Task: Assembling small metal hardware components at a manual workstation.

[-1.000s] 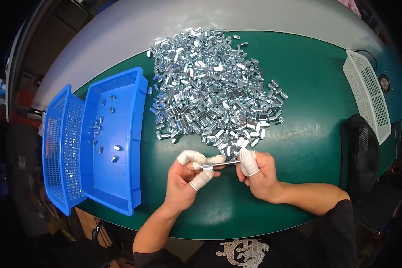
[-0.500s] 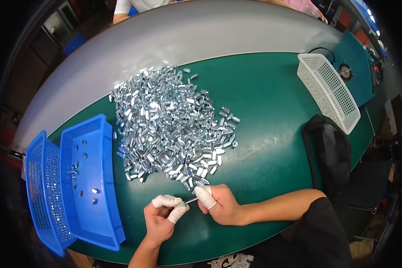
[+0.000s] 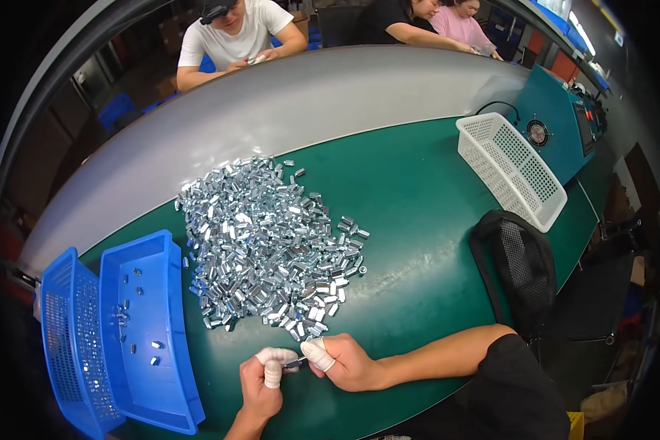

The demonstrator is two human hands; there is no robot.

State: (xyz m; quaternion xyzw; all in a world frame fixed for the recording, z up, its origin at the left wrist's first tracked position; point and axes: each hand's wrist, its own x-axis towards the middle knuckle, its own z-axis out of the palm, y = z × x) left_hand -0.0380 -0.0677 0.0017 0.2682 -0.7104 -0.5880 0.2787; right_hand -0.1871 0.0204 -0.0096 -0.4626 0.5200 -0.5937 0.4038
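My left hand (image 3: 261, 389) and my right hand (image 3: 349, 364) meet just below a pile of long hex nuts (image 3: 260, 242), with white finger cots on thumbs and forefingers. Between the left fingertips is a small dark, shiny long hex nut (image 3: 293, 363), partly covered by the fingers. My right thumb and forefinger pinch a thin metal rod whose short visible length points at the nut; whether it sits inside the nut is hidden. The silvery pile spreads over the green table mat (image 3: 411, 198).
At left stand a blue tray (image 3: 187, 352) with several nuts and a blue perforated basket (image 3: 59, 352). A white basket (image 3: 502, 176), a black mesh pouch (image 3: 524, 268) and a teal machine with a fan (image 3: 557, 121) are at right. People sit across the grey divider (image 3: 330, 84).
The view has tilted up, showing more of the people across. My hands have drawn closer together, and less of the rod shows between them.
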